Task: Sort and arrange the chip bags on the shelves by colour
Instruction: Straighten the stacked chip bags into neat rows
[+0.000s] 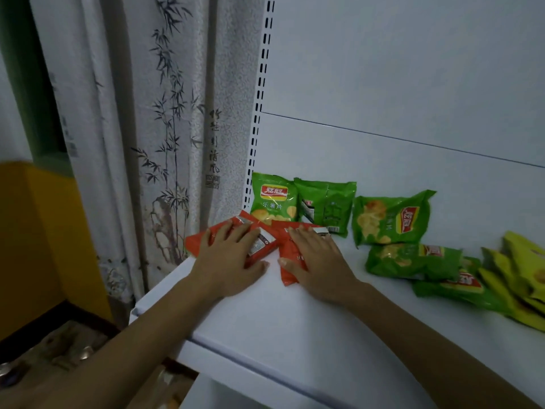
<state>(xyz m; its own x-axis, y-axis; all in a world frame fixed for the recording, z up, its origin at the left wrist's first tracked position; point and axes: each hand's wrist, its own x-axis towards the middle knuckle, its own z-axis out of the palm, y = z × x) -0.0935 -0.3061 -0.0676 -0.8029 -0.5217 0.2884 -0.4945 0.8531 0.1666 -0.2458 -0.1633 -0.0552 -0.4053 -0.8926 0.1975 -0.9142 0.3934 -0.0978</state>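
Left hand and right hand, fingers flat, each press a red bag at frame centre on shelf. Green bags right; yellow bags far right.

Two bags lie side by side at the left end of the shelf, the left grip flat on the left bag and the right grip on the right bag. Behind them two upright bags stand against the back panel. To their right is a leaning bag, with flat bags before it. A stack of bags lies farthest right. A curtain hangs left of the shelf.
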